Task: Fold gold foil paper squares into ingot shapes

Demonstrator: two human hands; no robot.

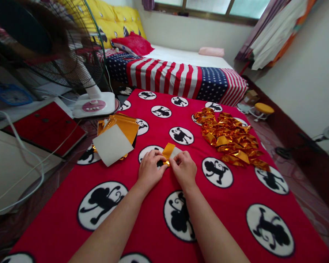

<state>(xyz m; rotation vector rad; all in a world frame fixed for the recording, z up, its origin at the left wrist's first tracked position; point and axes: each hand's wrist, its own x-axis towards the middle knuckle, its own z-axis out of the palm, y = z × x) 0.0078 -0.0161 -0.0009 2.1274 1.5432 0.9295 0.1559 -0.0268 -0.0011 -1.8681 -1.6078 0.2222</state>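
Note:
A small sheet of gold foil paper (169,149), pale on its back, lies partly folded on the red cloth between my hands. My left hand (152,168) pinches its left lower edge with thumb and fingertips. From the other side my right hand (184,167) grips the near right edge, its fingers curled over the paper. The fingers hide part of the lower fold. To the left lies a stack of flat gold foil sheets (130,128), topped by one sheet pale side up (113,145). Many folded gold foil pieces (227,135) sit in rows at the right.
A red cloth (142,226) with monkey prints covers the table. An electric fan (94,104) stands at the left, its blades blurred. Behind is a bed with a striped and starred cover (164,75). A yellow stool (264,108) stands at far right.

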